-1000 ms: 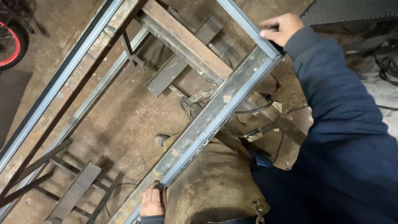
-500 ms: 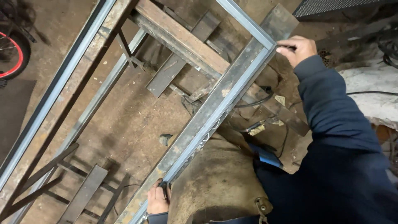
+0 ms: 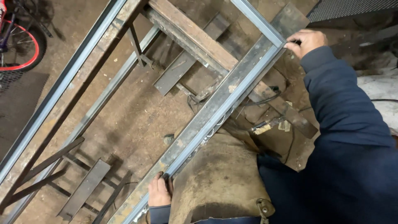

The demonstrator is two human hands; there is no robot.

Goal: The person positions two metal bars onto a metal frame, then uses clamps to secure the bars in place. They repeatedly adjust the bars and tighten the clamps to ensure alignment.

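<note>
Both hands grip grey steel rail (image 3: 224, 103): left hand (image 3: 159, 191) low end, right hand (image 3: 306, 41) top.

Lying slantwise between the two hands: a long grey steel frame rail (image 3: 219, 108), rust-spotted and flaked with pale paint, running from the left hand (image 3: 159, 191) low down up to the right hand (image 3: 306, 41) at the far corner. Meeting there a thinner, cleaner grey bar (image 3: 257, 21) at a square joint. Being gripped at both ends, fingers curling over its edge.
</note>
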